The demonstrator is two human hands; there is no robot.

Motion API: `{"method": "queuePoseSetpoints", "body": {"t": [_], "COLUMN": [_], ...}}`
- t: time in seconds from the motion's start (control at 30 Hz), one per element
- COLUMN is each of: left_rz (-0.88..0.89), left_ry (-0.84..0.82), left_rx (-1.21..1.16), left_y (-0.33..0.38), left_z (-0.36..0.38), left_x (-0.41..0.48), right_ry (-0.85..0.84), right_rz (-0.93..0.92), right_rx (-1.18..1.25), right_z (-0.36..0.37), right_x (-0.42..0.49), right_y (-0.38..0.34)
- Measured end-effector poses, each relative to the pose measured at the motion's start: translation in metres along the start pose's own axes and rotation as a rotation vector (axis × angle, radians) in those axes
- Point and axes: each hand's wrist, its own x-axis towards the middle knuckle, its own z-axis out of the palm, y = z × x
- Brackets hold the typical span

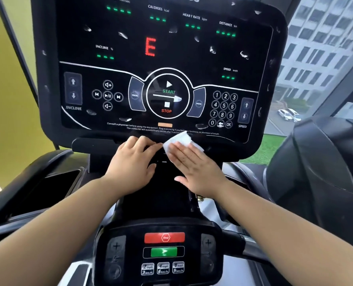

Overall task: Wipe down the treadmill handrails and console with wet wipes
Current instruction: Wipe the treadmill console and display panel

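The console [161, 58] fills the view toward 12 o'clock. At its lower edge the right hand [198, 170] lies flat, fingers straight and together. At its 9 o'clock the left hand [130, 162] rests outstretched. The right fingers press down the wet wipe [179, 141].

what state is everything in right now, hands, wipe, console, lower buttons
console, powered on, red E and green dashes lit
wet wipe, bunched, pressed at the console's lower edge
right hand, flat, fingers pressing on the wet wipe
left hand, fingers straight, resting beside the wet wipe, holding nothing
lower control panel, untouched
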Motion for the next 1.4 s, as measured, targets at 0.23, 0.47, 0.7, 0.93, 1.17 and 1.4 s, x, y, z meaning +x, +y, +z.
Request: {"method": "queuePoseSetpoints", "body": {"t": [0.23,0.47,0.7,0.93,1.17,1.4], "left_rz": [0.013,0.004,-0.058,-0.095,-0.084,-0.078], "left_ry": [0.064,0.028,-0.008,0.056,0.097,0.126], "left_rx": [-0.019,-0.021,-0.016,0.059,0.020,-0.020], "left_y": [-0.001,-0.002,-0.016,-0.045,-0.054,-0.059], "left_z": [0.002,0.001,-0.013,-0.023,-0.016,-0.017], "left_x": [0.001,0.003,-0.004,-0.023,-0.025,-0.024], "right_ry": [-0.094,-0.072,-0.010,-0.128,-0.143,-0.130], "right_rz": [0.088,0.099,-0.083,0.018,0.056,-0.085], "right_rx": [-0.089,-0.068,0.028,-0.110,-0.131,-0.122], "right_z": [-0.001,-0.003,-0.010,-0.009,-0.016,-0.025], "right_x": [-0.087,-0.032,0.021,-0.064,-0.001,0.052], "right_y": [0.050,0.012,-0.012,0.035,-0.006,-0.030]}}
